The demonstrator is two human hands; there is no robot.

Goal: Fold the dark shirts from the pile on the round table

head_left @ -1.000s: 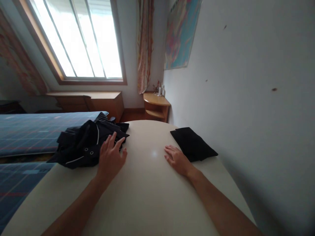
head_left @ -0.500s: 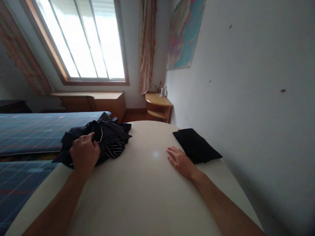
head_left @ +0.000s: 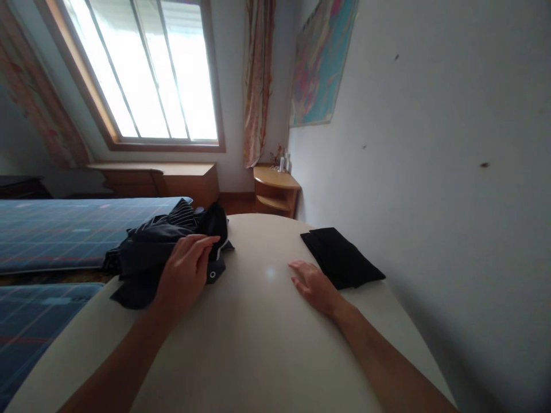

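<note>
My left hand point(head_left: 187, 272) is closed on a black garment point(head_left: 150, 249) with white edging, part of a crumpled heap at the table's left edge. A dark flap with a pale ring-shaped button hangs just right of the fingers. Behind it in the heap is a black cloth with thin white stripes point(head_left: 183, 213). My right hand point(head_left: 316, 287) lies on the white round table point(head_left: 258, 344) with its fingers stretched out, holding nothing. Just beyond that hand, a folded black cloth point(head_left: 344, 255) lies flat, close to the wall.
Two blue plaid mattresses point(head_left: 77, 232) lie left of the table, with a dark gap between them. A wooden desk point(head_left: 185, 178) stands under the window, and a small corner shelf point(head_left: 275, 183) is in the far corner. The white wall point(head_left: 430, 201) runs along the right.
My left hand has moved right, pulling part of the black garment rightward and lifting its white-edged opening. The heap has shifted shape. My right hand stays nearly in place.
</note>
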